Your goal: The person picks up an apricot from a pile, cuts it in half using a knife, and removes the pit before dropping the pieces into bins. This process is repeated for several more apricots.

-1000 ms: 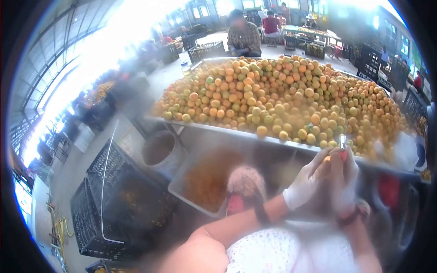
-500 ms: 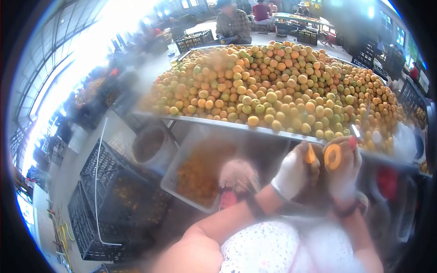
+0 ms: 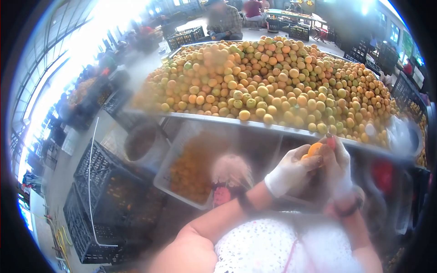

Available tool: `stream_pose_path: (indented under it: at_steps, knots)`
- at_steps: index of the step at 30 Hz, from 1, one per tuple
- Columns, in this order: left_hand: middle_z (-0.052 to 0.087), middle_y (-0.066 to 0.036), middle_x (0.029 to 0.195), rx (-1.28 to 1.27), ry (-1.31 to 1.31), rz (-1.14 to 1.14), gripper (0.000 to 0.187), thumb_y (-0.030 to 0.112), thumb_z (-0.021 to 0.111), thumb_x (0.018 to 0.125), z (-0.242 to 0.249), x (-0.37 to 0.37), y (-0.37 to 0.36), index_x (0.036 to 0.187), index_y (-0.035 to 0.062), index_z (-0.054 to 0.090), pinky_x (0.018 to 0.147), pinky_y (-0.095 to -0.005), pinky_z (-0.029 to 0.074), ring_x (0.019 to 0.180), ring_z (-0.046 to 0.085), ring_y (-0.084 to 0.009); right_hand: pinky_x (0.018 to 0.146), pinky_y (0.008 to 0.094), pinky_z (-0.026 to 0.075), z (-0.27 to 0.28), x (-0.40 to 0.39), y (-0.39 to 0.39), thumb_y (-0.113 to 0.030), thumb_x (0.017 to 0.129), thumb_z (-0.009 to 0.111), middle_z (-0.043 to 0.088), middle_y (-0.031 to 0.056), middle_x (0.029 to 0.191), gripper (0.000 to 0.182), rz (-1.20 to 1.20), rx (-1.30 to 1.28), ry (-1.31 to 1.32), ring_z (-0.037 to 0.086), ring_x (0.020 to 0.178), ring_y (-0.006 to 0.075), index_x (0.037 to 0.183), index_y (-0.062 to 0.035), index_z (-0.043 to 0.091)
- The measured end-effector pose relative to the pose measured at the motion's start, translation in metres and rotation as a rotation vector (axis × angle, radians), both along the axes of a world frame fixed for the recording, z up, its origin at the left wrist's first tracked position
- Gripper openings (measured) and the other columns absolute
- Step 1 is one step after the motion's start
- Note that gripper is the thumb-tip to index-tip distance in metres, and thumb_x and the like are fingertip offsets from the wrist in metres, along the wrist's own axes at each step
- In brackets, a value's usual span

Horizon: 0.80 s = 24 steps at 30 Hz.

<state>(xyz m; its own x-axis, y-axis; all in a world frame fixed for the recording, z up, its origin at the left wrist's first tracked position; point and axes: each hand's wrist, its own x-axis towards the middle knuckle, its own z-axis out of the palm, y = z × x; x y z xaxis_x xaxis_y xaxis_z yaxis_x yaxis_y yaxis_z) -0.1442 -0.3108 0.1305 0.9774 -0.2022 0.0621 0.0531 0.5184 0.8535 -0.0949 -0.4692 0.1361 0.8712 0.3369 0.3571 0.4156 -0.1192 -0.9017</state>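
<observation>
My left hand (image 3: 289, 172), in a white glove, is closed around an orange apricot (image 3: 314, 149). Against its other side presses my right hand (image 3: 337, 168), also gloved, its fingers curled. A small knife (image 3: 331, 142) with a red handle sticks up from the right fist; its blade is hard to see now. Both hands meet just in front of the metal edge of a table (image 3: 218, 122) heaped with apricots (image 3: 273, 82). Whether the apricot is whole or in halves is hidden by the fingers.
Below the table, a white tub (image 3: 159, 187) contains orange fruit pieces, beside a bucket (image 3: 141, 141). Black crates (image 3: 86, 218) stand at the left. A clear plastic bag (image 3: 400, 136) lies at the table's right. Another person (image 3: 225, 22) sits across the heap.
My hands have come together; the cut faces of apricot seen apart before are now covered or joined. The knife blade no longer shows clearly. The view has shifted slightly.
</observation>
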Motion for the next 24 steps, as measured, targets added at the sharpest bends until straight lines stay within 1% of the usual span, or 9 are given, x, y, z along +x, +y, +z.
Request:
stream_pose_path:
  at_steps: [6,8,12,14,16,18,20,23,24]
  knots:
    - [0.063,-0.005,0.100,-0.062,0.175,-0.072,0.037,0.022,0.064,0.095,0.003,0.002,0.008,0.123,-0.0016,0.060,0.082,-0.0241,0.049,0.092,0.060,-0.0108,0.077,0.0233,0.049,-0.007,-0.003,0.008,-0.023,0.103,0.052,0.060,0.0035,0.100,0.023,0.263,0.416,0.420,0.057,0.092,0.0094,0.113,-0.0022,0.056]
    - [0.062,-0.001,0.091,0.101,-0.140,0.184,0.041,0.035,0.058,0.096,-0.020,0.011,0.001,0.121,0.0029,0.060,0.055,-0.0206,0.042,0.071,0.055,-0.0063,0.081,0.0241,0.049,-0.023,0.006,0.010,-0.017,0.102,0.053,0.060,0.0013,0.103,0.018,0.296,0.388,0.241,0.056,0.095,0.0085,0.114,-0.0039,0.056]
    - [0.058,-0.005,0.073,0.301,0.064,0.134,0.036,0.039,0.052,0.098,-0.021,0.012,0.010,0.108,0.0054,0.060,0.054,-0.0286,0.044,0.056,0.054,-0.0157,0.073,0.0221,0.048,-0.019,0.012,0.007,-0.015,0.101,0.055,0.060,-0.0013,0.096,0.018,0.309,0.318,0.254,0.056,0.088,0.0061,0.115,-0.0038,0.054]
    - [0.055,-0.006,0.068,0.043,0.230,0.152,0.036,0.043,0.052,0.097,-0.020,0.007,0.006,0.101,0.0073,0.059,0.051,-0.0313,0.039,0.051,0.050,-0.0171,0.073,0.0243,0.048,-0.021,0.009,0.010,-0.015,0.101,0.055,0.061,0.0006,0.094,0.016,0.323,0.411,0.250,0.056,0.087,0.0078,0.113,-0.0033,0.053]
    - [0.055,-0.007,0.069,0.464,0.009,0.269,0.037,0.044,0.054,0.095,-0.025,0.005,0.001,0.099,0.0082,0.059,0.050,-0.0306,0.035,0.050,0.048,-0.0169,0.075,0.0264,0.049,-0.026,0.014,0.010,-0.013,0.100,0.055,0.062,0.0044,0.093,0.017,0.297,0.254,-0.099,0.058,0.085,0.0108,0.112,-0.0022,0.053]
    - [0.054,-0.007,0.067,-0.095,0.222,0.241,0.036,0.044,0.055,0.095,-0.028,0.009,0.003,0.098,0.0085,0.058,0.051,-0.0297,0.034,0.049,0.045,-0.0167,0.075,0.0284,0.049,-0.024,0.013,0.008,-0.012,0.099,0.056,0.063,0.0085,0.091,0.018,0.321,0.282,-0.019,0.060,0.084,0.0150,0.112,-0.0007,0.053]
    - [0.059,-0.009,0.077,-0.213,0.250,0.109,0.034,0.042,0.057,0.094,-0.022,0.006,0.003,0.102,0.0085,0.059,0.056,-0.0325,0.043,0.060,0.057,-0.0204,0.076,0.0297,0.050,-0.022,0.017,0.007,-0.012,0.098,0.056,0.063,0.0104,0.091,0.019,0.250,0.092,-0.127,0.062,0.084,0.0192,0.114,-0.0010,0.053]
    - [0.064,-0.011,0.111,0.171,0.026,0.314,0.025,0.026,0.051,0.099,-0.029,0.005,0.005,0.111,0.0065,0.061,0.079,-0.0329,0.054,0.103,0.064,-0.0215,0.075,0.0337,0.053,-0.012,0.017,0.003,-0.013,0.098,0.058,0.066,0.0151,0.094,0.023,0.196,-0.061,-0.351,0.068,0.087,0.0277,0.118,-0.0027,0.055]
    - [0.066,-0.008,0.103,0.652,-0.298,0.344,0.027,0.027,0.048,0.102,-0.026,0.006,0.014,0.107,0.0055,0.063,0.068,-0.0263,0.053,0.089,0.065,-0.0148,0.071,0.0351,0.054,-0.004,0.018,0.003,-0.012,0.097,0.059,0.068,0.0147,0.093,0.023,0.213,-0.124,-0.316,0.069,0.084,0.0295,0.118,-0.0027,0.056]
